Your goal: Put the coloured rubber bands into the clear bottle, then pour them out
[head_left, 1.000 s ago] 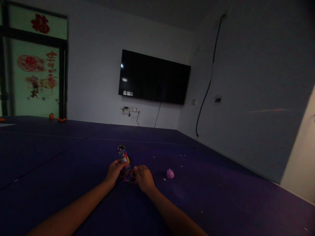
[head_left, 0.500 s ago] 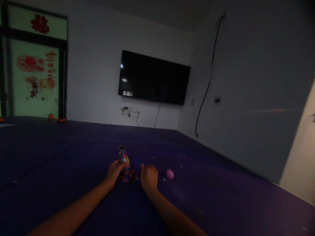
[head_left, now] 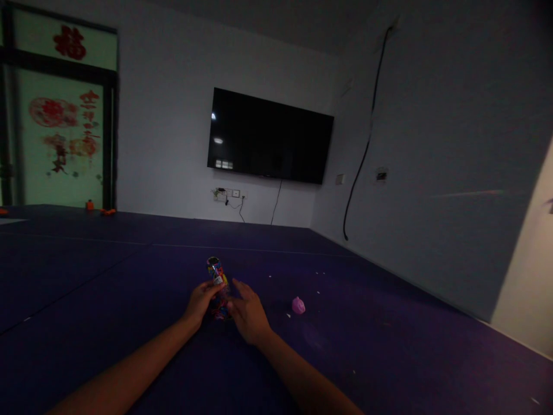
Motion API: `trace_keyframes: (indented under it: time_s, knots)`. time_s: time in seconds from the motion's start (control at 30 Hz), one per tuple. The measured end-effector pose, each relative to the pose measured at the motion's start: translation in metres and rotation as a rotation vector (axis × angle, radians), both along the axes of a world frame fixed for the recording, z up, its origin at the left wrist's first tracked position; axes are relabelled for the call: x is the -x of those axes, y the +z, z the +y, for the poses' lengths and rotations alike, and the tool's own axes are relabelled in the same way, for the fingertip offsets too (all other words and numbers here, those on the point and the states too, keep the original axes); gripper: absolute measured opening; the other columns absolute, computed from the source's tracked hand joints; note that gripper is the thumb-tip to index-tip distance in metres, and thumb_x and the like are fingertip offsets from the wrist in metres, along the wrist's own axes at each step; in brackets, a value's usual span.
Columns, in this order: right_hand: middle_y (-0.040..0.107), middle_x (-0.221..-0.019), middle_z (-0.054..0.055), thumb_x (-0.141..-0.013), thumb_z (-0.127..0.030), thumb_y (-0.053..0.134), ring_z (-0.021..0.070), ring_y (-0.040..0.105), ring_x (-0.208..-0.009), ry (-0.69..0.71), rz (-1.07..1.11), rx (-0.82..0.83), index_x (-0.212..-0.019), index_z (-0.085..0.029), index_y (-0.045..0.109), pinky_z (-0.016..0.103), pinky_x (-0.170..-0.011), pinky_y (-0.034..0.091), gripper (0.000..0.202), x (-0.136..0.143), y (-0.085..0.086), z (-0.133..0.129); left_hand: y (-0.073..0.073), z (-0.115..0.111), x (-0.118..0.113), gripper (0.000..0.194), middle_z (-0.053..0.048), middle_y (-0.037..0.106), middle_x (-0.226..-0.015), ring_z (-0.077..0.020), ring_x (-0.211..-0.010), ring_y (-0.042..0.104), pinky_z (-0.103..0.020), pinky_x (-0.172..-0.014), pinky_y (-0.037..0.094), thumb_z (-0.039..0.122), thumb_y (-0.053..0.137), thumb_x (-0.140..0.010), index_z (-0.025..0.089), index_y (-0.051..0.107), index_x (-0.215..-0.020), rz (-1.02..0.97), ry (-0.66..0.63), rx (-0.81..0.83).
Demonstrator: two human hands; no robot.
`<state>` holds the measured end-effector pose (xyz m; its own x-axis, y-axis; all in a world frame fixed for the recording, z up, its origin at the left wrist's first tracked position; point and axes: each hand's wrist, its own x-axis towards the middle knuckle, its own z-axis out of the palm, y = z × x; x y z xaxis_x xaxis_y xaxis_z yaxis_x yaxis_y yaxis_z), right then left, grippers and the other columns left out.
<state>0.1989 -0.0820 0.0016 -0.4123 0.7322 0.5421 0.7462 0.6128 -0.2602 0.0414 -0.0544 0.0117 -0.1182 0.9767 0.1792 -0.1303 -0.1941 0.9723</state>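
My left hand point(head_left: 203, 300) is closed around a small clear cylindrical container point(head_left: 215, 270) with many-coloured bits inside and a pale label. The container lies tilted, its dark round end pointing away from me. Just below it a pile of small coloured loops, perhaps rubber bands point(head_left: 221, 313), rests on the purple surface, partly hidden by my hands. My right hand point(head_left: 250, 314) is over the right side of this pile, thumb and fingers apart. I see nothing held in it, though its fingertips sit close to the container's near end.
A crumpled pink lump point(head_left: 298, 305) lies to the right of my right hand on the purple surface point(head_left: 389, 346). White scraps are scattered about. Small orange objects point(head_left: 108, 212) stand near the door at the far left. A television point(head_left: 272, 138) hangs on the wall.
My right hand has moved left, from beside the pile to over it, and its curled fingers have spread. The left hand and the container have stayed nearly in place.
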Motion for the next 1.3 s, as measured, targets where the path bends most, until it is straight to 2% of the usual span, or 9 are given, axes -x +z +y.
trace_keyframes:
  time_s: [0.07,0.13,0.23,0.33,0.6,0.83,1.0,1.1,1.3]
  knots:
    - [0.019,-0.152,0.009,-0.092,-0.039,0.042,0.0296,0.023,-0.136,-0.005,-0.075,0.024,-0.137,-0.029,0.040,0.047,-0.104,0.028,0.046,0.002,0.001,-0.004,0.001,-0.001,0.000,0.038,-0.003,0.068,-0.063,-0.0195,-0.060,0.062,-0.027,-0.055,0.045,0.046,0.071,-0.054,0.016,0.068,-0.075,-0.006,-0.026,-0.001]
    - [0.008,-0.153,0.012,-0.089,-0.042,0.048,0.0321,0.016,-0.138,-0.027,-0.117,0.050,-0.143,-0.028,0.027,0.048,-0.105,0.026,0.060,0.003,0.000,-0.006,0.002,-0.003,-0.001,0.036,-0.003,0.068,-0.063,-0.0191,-0.059,0.062,-0.027,-0.055,0.045,0.045,0.071,-0.055,0.016,0.068,-0.076,-0.009,-0.059,-0.004]
    - [0.002,-0.153,0.015,-0.086,-0.044,0.053,0.0333,0.013,-0.138,-0.056,-0.141,0.067,-0.145,-0.025,0.019,0.048,-0.106,0.026,0.071,0.005,-0.001,-0.005,0.002,-0.005,-0.002,0.034,-0.003,0.068,-0.063,-0.0191,-0.060,0.063,-0.027,-0.056,0.046,0.042,0.072,-0.055,0.016,0.068,-0.077,-0.002,-0.106,0.006]
    - [0.002,-0.153,0.014,-0.084,-0.047,0.055,0.0333,0.014,-0.138,-0.080,-0.136,0.063,-0.145,-0.025,0.018,0.048,-0.106,0.026,0.075,0.005,-0.003,-0.004,0.003,-0.007,-0.004,0.033,-0.002,0.067,-0.062,-0.0198,-0.060,0.063,-0.027,-0.054,0.045,0.041,0.071,-0.056,0.017,0.067,-0.078,0.025,-0.132,0.031]
    - [0.009,-0.153,0.013,-0.083,-0.048,0.055,0.0339,0.015,-0.138,-0.101,-0.119,0.115,-0.142,-0.028,0.028,0.050,-0.104,0.027,0.068,0.004,-0.007,0.000,0.004,-0.005,-0.004,0.031,-0.003,0.070,-0.070,-0.0200,-0.068,0.065,-0.027,-0.063,0.047,0.033,0.073,-0.051,0.017,0.067,-0.077,-0.008,-0.139,-0.013]
    - [0.017,-0.152,0.009,-0.086,-0.042,0.053,0.0308,0.016,-0.138,-0.092,-0.109,0.154,-0.138,-0.033,0.034,0.050,-0.105,0.025,0.056,0.004,-0.004,-0.001,0.002,-0.005,-0.001,0.032,-0.005,0.072,-0.073,-0.0232,-0.074,0.066,-0.029,-0.065,0.048,0.036,0.071,-0.054,0.016,0.067,-0.078,-0.027,-0.042,-0.015]
    - [0.025,-0.150,0.009,-0.086,-0.036,0.053,0.0299,0.019,-0.137,-0.070,-0.083,0.154,-0.132,-0.031,0.044,0.049,-0.104,0.027,0.047,0.003,-0.001,-0.003,0.001,-0.001,0.000,0.032,-0.006,0.073,-0.077,-0.0229,-0.076,0.067,-0.030,-0.069,0.048,0.036,0.071,-0.054,0.015,0.068,-0.077,-0.050,0.020,-0.034]
    - [0.034,-0.145,0.009,-0.086,-0.032,0.053,0.0277,0.025,-0.135,-0.059,-0.054,0.130,-0.126,-0.028,0.051,0.048,-0.103,0.029,0.040,0.004,-0.002,-0.001,0.000,0.001,0.000,0.030,-0.006,0.072,-0.073,-0.0228,-0.074,0.067,-0.030,-0.068,0.048,0.036,0.070,-0.054,0.016,0.068,-0.075,-0.050,0.032,-0.031]
    - [0.052,-0.130,0.008,-0.087,-0.026,0.050,0.0228,0.044,-0.123,-0.003,0.038,0.060,-0.101,-0.022,0.066,0.041,-0.100,0.036,0.021,0.004,0.000,0.001,-0.002,0.003,0.001,0.032,-0.005,0.072,-0.071,-0.0231,-0.073,0.066,-0.031,-0.069,0.048,0.037,0.072,-0.052,0.016,0.068,-0.075,-0.058,0.029,-0.037]
